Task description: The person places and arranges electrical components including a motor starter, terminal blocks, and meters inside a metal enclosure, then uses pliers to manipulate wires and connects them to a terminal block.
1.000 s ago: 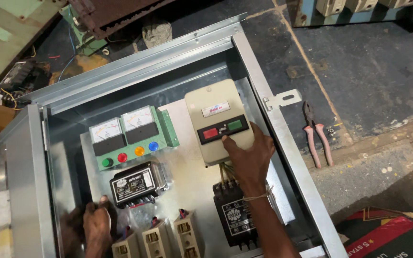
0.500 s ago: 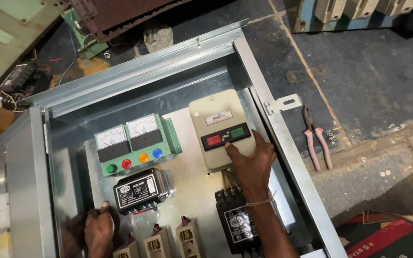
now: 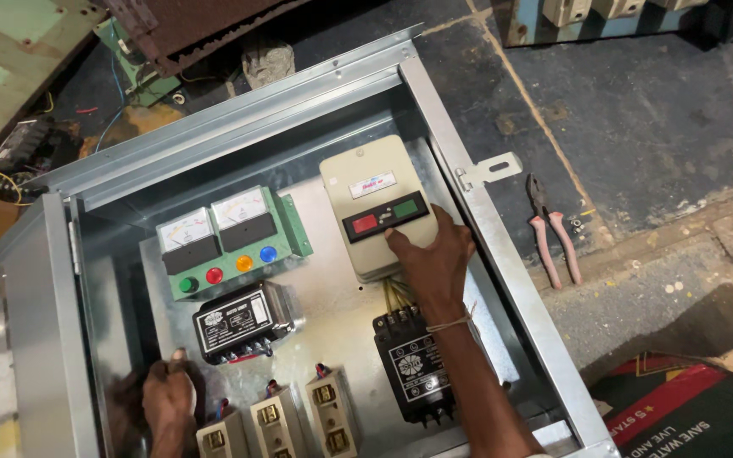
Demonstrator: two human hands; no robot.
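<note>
Across most of the head view, a grey sheet-metal enclosure (image 3: 502,254) is laid on its back on the dark floor (image 3: 655,127), its door (image 3: 10,339) swung open to the left so that the interior can be reached from above. Inside it, a pale mounting plate (image 3: 332,322) is seated, and all the parts are carried on this plate. At its upper right a cream starter box (image 3: 366,182) with a red and a green push button is found; beside it, to the left, a green meter panel (image 3: 231,242) with two dials and a row of coloured lamps is fixed. Below these, two black relay units (image 3: 239,321) (image 3: 417,373) are mounted, and three cream fuse carriers (image 3: 277,420) are lined along the lower edge.

The right hand (image 3: 434,263) is rested against the lower right corner of the starter box, fingers held together and curled over its edge, the forefinger laid by the button strip, apparently so that the box is steadied. The left hand (image 3: 167,394) is set at the lower left edge of the mounting plate, fingers bent and closed on that edge, as though the plate were being held in place. Outside the enclosure, on the floor to the right, red-handled pliers (image 3: 553,233) are left within reach.
</note>
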